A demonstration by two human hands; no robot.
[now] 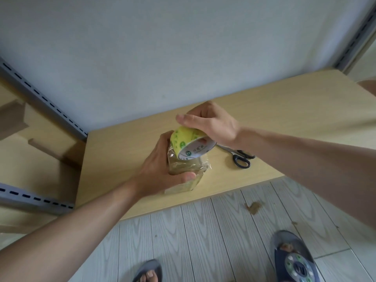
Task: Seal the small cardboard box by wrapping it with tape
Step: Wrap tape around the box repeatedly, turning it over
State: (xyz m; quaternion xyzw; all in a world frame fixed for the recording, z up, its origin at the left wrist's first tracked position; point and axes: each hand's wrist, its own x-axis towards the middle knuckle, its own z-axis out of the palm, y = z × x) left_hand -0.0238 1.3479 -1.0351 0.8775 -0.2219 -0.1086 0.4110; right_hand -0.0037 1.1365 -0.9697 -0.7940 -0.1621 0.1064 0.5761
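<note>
Pale wooden tabletop (264, 110) against grey wall, small cardboard box (183, 165) near its front edge, left hand (156, 169) curled round it, likely bracing against the pull. Right hand (211, 123) gripping tape roll (189, 145) against box top; scissors (240, 157) nearby for cutting. Box closed, glossy with tape — contents unseen.

Gripped the box (183, 173) from its left with the left hand (160, 165), over the surface (284, 119) near the front edge. Held the tape roll (188, 142) against the top of the box with the right hand (211, 125). Had the scissors (239, 158) on the surface, right of the box.
</note>
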